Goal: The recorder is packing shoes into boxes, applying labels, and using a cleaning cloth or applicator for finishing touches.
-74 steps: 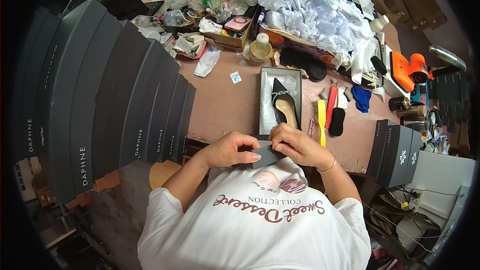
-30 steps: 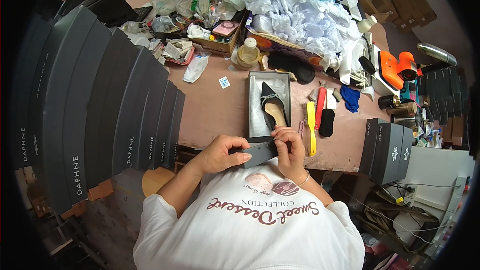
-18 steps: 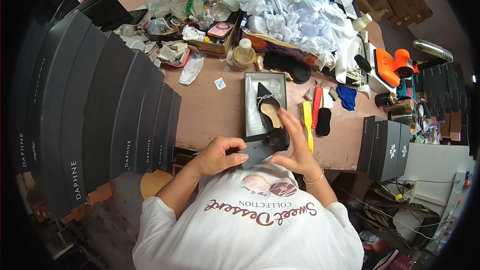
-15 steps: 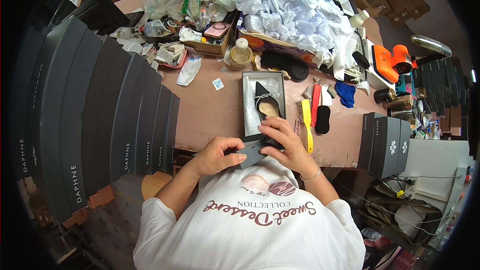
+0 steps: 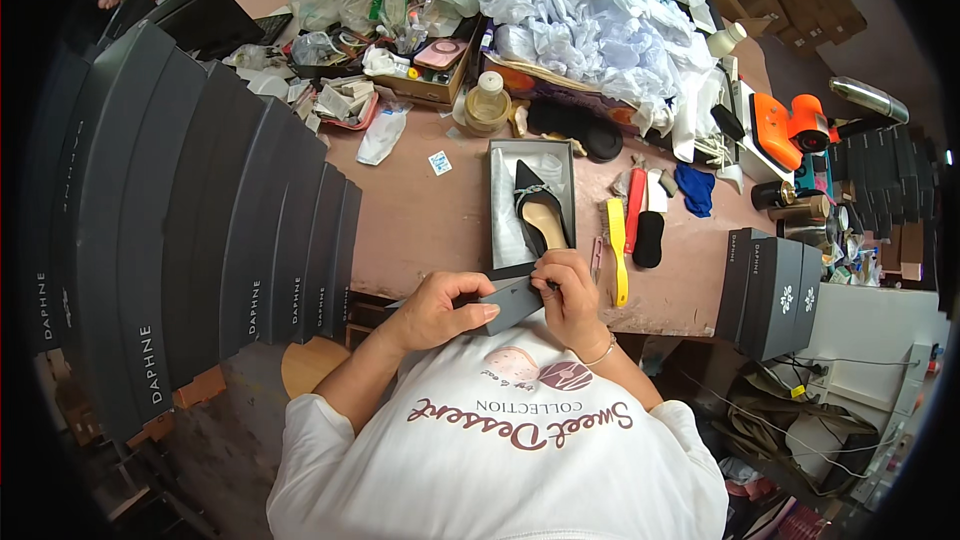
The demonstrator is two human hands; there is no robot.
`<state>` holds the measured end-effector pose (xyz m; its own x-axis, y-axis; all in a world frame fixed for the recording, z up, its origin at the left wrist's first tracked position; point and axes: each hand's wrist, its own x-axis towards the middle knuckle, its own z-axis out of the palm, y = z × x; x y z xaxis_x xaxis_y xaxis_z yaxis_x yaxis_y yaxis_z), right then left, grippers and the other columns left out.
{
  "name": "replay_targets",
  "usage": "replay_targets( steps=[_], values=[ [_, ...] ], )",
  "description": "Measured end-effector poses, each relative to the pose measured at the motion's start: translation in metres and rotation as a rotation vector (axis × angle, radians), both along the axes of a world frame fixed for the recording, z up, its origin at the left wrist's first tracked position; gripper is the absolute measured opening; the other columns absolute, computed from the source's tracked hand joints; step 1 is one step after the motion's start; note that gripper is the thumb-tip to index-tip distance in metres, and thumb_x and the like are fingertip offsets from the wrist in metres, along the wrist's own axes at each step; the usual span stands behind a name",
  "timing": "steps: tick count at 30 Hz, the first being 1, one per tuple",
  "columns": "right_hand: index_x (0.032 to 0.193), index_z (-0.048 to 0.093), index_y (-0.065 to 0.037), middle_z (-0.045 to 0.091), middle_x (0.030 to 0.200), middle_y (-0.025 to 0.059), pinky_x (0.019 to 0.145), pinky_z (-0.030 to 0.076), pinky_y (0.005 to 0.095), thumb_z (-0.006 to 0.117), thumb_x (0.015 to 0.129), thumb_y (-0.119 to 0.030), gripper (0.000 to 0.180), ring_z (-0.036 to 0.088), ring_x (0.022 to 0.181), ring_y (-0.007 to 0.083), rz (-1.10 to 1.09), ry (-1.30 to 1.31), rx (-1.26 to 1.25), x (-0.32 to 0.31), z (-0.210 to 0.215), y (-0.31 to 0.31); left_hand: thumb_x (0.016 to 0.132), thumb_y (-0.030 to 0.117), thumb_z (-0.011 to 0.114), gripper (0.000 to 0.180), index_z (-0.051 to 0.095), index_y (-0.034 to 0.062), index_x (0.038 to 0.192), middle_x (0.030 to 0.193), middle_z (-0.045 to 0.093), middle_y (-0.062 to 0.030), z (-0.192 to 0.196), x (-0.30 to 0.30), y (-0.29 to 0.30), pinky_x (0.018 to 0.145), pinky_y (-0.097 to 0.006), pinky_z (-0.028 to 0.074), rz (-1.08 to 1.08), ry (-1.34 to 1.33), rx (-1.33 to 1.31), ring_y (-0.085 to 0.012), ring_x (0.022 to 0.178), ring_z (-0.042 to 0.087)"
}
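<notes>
One shoe (image 5: 541, 224) already lies in the uncovered box (image 5: 569, 175), the left hand (image 5: 437, 311) pinching a panel (image 5: 513, 305), the right hand (image 5: 572, 298) curled at its end, grip unclear.

Upper garment: white, loose short-sleeved T-shirt (image 5: 490, 500) of soft fabric, creased across the front. Chest print: large maroon script lettering (image 5: 520, 430), a smaller line of plain capitals, a pale pink speckled disc (image 5: 511, 365) and a maroon disc with light wavy lines (image 5: 568, 372). Right hand (image 5: 568, 290): thin, pale bracelet (image 5: 602, 350) at wrist.
</notes>
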<state>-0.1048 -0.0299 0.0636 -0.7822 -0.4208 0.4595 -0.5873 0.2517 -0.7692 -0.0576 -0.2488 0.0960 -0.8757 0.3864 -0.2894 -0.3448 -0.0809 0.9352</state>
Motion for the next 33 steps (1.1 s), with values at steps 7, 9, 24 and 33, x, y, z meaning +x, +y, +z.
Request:
replay_targets(
  steps=[7, 9, 24, 33],
  values=[
    [0.088, 0.055, 0.0, 0.055, 0.091, 0.0119, 0.094, 0.05, 0.0446, 0.06, 0.086, 0.003, 0.007, 0.06, 0.086, 0.0251, -0.03, -0.085, -0.09, 0.0, 0.0, 0.0, 0.086, 0.019, 0.063, 0.02, 0.063, -0.0003, 0.088, 0.073, 0.057, 0.003, -0.001, 0.001, 0.003, 0.059, -0.022, 0.039, -0.003, 0.012, -0.013, -0.0032, 0.067, 0.048],
    [0.089, 0.055, 0.0, 0.055, 0.091, 0.0118, 0.095, 0.05, 0.0453, 0.059, 0.088, 0.001, 0.005, 0.06, 0.087, 0.0244, -0.045, -0.103, -0.112, -0.001, 0.0, 0.0, 0.087, 0.016, 0.062, 0.017, 0.063, -0.0011, 0.09, 0.078, 0.058, 0.0024, -0.001, 0.001, 0.0, 0.06, -0.021, 0.04, -0.024, 0.0, -0.001, -0.0029, 0.07, 0.048],
    [0.092, 0.055, 0.002, 0.055, 0.096, 0.0105, 0.101, 0.045, 0.0448, 0.053, 0.097, -0.01, 0.012, 0.058, 0.093, 0.0204, -0.037, -0.407, -0.447, -0.002, -0.009, 0.009, 0.086, 0.015, 0.062, 0.016, 0.063, -0.0009, 0.088, 0.077, 0.059, 0.0022, 0.001, 0.002, 0.002, 0.06, -0.021, 0.04, -0.016, 0.034, -0.043, -0.0035, 0.07, 0.049],
    [0.125, 0.04, -0.003, 0.049, 0.133, 0.0148, 0.108, 0.034, 0.0396, 0.089, 0.063, -0.024, 0.083, 0.047, 0.125, 0.0293, -0.053, -0.331, -0.291, -0.022, 0.006, 0.023, 0.086, 0.021, 0.063, 0.02, 0.063, 0.001, 0.084, 0.07, 0.054, 0.0045, -0.001, 0.003, 0.003, 0.056, -0.023, 0.038, -0.001, 0.043, -0.041, -0.0029, 0.066, 0.045]
  ],
)
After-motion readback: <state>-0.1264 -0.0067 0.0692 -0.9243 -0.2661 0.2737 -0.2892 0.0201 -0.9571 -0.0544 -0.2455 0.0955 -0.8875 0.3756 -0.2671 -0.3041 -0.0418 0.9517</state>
